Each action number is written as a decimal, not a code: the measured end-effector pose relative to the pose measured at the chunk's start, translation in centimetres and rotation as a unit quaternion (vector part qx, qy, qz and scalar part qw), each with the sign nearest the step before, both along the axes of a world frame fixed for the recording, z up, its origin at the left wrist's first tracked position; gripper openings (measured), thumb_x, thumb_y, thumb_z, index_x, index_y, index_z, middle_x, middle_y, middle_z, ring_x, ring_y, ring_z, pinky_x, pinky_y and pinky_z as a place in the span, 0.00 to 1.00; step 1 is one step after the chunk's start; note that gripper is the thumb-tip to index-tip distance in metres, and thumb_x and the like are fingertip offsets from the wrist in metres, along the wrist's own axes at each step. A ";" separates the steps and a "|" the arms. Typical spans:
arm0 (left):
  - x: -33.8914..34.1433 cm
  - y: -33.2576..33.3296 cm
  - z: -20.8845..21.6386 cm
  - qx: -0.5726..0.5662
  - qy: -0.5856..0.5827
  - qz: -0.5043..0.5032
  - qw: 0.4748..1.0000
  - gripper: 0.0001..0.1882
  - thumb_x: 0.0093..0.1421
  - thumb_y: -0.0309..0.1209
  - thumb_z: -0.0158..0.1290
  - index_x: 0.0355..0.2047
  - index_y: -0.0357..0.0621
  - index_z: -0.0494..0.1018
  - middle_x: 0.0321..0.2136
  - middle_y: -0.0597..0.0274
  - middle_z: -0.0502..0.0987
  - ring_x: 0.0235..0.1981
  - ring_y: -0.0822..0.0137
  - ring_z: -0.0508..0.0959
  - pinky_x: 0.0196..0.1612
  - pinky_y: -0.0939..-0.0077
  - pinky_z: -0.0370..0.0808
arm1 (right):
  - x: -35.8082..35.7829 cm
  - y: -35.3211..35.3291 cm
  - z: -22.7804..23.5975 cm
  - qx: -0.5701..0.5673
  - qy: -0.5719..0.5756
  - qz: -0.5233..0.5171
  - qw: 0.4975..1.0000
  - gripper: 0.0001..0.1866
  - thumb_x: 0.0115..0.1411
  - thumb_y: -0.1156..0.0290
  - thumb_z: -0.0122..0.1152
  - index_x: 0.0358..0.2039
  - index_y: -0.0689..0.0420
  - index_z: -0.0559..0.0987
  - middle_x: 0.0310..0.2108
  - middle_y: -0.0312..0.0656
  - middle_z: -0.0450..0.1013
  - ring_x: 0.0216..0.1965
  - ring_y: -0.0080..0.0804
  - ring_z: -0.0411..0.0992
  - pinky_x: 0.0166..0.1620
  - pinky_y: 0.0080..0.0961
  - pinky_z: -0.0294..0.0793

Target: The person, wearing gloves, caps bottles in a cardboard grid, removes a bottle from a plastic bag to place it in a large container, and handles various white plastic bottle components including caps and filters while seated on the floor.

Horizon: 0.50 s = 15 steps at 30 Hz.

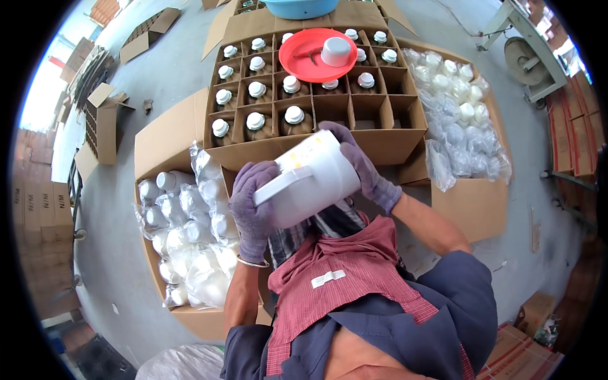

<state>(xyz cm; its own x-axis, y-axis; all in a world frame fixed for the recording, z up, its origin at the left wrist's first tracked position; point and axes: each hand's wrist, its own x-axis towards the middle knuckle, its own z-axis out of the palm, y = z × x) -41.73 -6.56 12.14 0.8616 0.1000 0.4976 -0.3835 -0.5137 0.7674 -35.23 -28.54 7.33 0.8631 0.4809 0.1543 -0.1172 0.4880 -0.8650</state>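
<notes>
Between my two gloved hands is a white plastic jug (316,190), tilted on its side, with a long handle facing me and a patch of yellow-orange print. My left hand (252,202) wraps round the jug's left end by the handle. At the other end, my right hand (367,166) grips it, thumb and fingers along the side. Just beyond the jug stands a divided cardboard box (304,140) of bottles with white caps, such as this bottle (294,120). Some cells at its near right hold no bottle. A red basin (296,69) with a white cup (335,52) in it rests on top.
At my left, an open carton (152,244) holds plastic-wrapped white containers (196,228). Another carton (472,206) of clear-wrapped white containers (468,126) stands at right. A blue basin (301,9) sits at the far edge. Empty divider boxes (104,126) lie on the floor.
</notes>
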 end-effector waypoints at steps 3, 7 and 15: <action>0.7 2.5 -1.8 -0.185 0.123 0.024 0.975 0.13 0.61 0.26 0.49 0.40 0.33 0.79 0.37 0.56 0.82 0.41 0.67 0.80 0.47 0.72 0.75 | 2.3 2.1 2.0 -0.133 -0.026 0.017 0.991 0.40 0.64 0.40 0.47 0.66 0.56 0.55 0.60 0.41 0.58 0.61 0.31 0.59 0.64 0.29 0.57; 1.4 4.4 -1.9 -0.294 0.326 0.029 0.898 0.18 0.66 0.39 0.48 0.41 0.35 0.79 0.34 0.59 0.81 0.34 0.71 0.78 0.38 0.77 0.74 | 5.1 2.4 4.5 -0.213 -0.341 0.067 0.913 0.35 0.63 0.46 0.51 0.64 0.53 0.60 0.58 0.44 0.59 0.61 0.32 0.56 0.64 0.32 0.55; 2.7 5.8 -1.2 -0.187 0.135 0.062 0.971 0.18 0.60 0.36 0.49 0.41 0.32 0.78 0.36 0.57 0.81 0.38 0.68 0.79 0.44 0.74 0.75 | 6.9 5.1 1.3 -0.137 -0.199 0.041 0.969 0.33 0.63 0.48 0.53 0.60 0.58 0.64 0.50 0.44 0.65 0.54 0.32 0.64 0.59 0.30 0.61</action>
